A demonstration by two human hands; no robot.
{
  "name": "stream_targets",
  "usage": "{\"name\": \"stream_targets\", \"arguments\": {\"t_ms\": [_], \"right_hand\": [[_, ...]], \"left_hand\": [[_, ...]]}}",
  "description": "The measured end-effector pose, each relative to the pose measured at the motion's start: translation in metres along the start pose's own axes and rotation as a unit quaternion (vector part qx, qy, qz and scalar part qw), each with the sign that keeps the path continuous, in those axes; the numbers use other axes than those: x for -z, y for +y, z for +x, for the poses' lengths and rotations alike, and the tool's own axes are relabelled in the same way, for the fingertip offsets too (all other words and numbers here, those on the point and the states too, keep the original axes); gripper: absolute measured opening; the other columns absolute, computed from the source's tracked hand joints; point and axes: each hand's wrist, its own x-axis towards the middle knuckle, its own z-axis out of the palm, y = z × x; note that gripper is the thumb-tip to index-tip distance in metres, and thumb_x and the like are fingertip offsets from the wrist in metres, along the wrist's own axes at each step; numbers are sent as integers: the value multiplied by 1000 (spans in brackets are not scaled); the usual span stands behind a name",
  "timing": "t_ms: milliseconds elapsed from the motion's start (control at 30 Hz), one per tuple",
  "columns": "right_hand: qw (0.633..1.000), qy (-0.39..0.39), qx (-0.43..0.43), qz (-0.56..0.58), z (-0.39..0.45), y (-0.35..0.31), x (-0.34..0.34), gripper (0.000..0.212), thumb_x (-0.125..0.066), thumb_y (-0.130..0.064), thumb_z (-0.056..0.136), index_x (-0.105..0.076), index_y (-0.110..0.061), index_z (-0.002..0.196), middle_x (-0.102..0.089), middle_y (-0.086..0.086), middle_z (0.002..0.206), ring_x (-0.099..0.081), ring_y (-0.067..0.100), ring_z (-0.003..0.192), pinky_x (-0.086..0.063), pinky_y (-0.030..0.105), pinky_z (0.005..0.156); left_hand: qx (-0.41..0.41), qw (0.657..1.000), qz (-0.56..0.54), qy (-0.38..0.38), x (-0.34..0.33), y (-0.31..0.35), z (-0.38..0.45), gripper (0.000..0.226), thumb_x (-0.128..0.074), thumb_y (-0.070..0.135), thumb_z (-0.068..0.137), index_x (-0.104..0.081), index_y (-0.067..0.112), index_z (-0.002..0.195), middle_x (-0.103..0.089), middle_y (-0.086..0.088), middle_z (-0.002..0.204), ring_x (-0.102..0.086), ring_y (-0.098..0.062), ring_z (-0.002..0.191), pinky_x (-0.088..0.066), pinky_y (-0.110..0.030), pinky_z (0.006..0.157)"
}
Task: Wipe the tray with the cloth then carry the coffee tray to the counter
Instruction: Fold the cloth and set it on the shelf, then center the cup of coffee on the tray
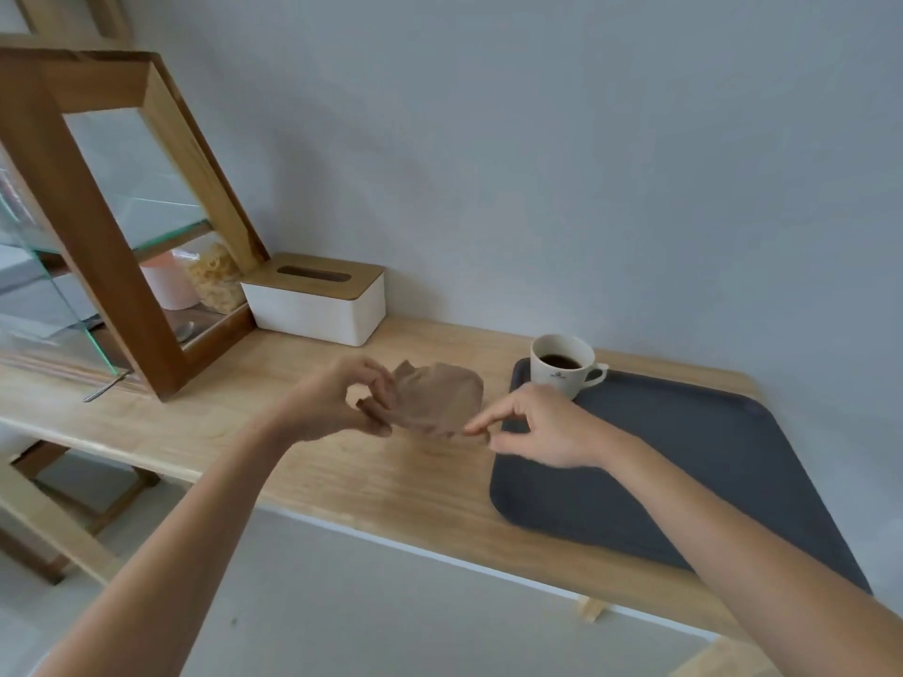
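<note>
A crumpled brown cloth (440, 398) is held just above the wooden table, left of the tray. My left hand (337, 398) pinches its left edge. My right hand (537, 427) pinches its right corner between thumb and forefinger, over the tray's left rim. The dark grey tray (694, 461) lies flat at the table's right end. A white cup of black coffee (564, 366) stands upright in the tray's far left corner, handle pointing right.
A white tissue box with a wooden lid (317, 298) stands against the wall behind the cloth. A wood-framed glass cabinet (122, 212) fills the left side, with jars inside. A metal spoon (105, 388) lies near its base. The table's front edge (391, 525) runs diagonally.
</note>
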Motion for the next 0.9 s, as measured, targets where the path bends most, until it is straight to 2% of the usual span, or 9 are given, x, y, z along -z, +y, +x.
{"name": "stream_targets", "arguments": {"t_ms": [67,133,233,333,500,600,667,800,900], "right_hand": [[996,-74,-21,-43,-5,14,-21,33,-66,-32,84,-67,-35,116,-66,-15,124,-58,5,118,-44,35,106],[996,-49,-25,-64,-1,21,-37,45,-62,-43,88,-58,-29,130,-53,-5,143,-43,13,136,-33,40,115],[989,-31,-14,-145,14,17,-55,77,-45,-64,88,-29,-19,149,-19,3,161,-8,17,150,-9,45,121],[964,-79,-62,-248,22,17,-72,106,-35,-81,78,-5,-13,153,-1,6,163,3,19,151,0,52,121],[948,-70,-111,-289,20,19,-82,111,-33,-82,77,-6,-4,152,-4,11,163,1,22,151,12,55,118],[974,-14,-87,-210,9,23,-68,96,-42,-74,81,-31,-5,146,-33,10,155,-15,22,148,5,58,119],[984,121,-74,-110,-4,35,-53,70,-51,-62,85,-50,-13,135,-58,5,135,-41,21,135,-16,54,119],[898,410,-157,30,-19,79,-15,29,-65,-25,88,-60,-15,115,-66,0,104,-60,18,102,-48,37,93],[869,424,-236,100,-10,111,15,46,-72,-16,82,-52,-13,123,-58,3,121,-56,18,114,-48,37,98]], "left_hand": [[34,990,94,-102,-13,-18,-14,33,-86,47,54,-67,35,77,-54,27,120,-47,7,108,-32,-19,91],[25,989,106,-96,-29,-25,-20,48,-76,64,58,-62,38,96,-51,19,129,-45,-2,118,-33,-21,94],[31,981,163,-104,-49,-27,-16,81,-54,72,75,-26,38,145,-27,10,156,-21,-18,146,-19,-45,117],[83,961,211,-160,-57,-35,-16,88,-50,69,81,-1,43,149,7,21,159,9,-14,148,7,-52,117],[112,941,274,-166,-58,-37,-18,94,-44,76,77,4,40,150,13,21,158,13,-17,148,11,-59,115],[104,929,320,-156,-58,-21,-5,98,-51,73,76,-3,32,152,6,13,161,15,-21,148,13,-59,112],[65,949,286,-117,-55,-4,10,99,-51,73,74,-9,29,152,1,8,162,10,-19,149,8,-56,115],[-24,997,75,-4,-65,34,63,86,-59,60,79,-28,21,149,-28,1,157,-24,-15,144,-20,-32,113],[-21,998,-54,1,-95,53,108,79,-73,34,81,-32,18,147,-38,0,152,-33,-13,140,-26,-26,107]]}}
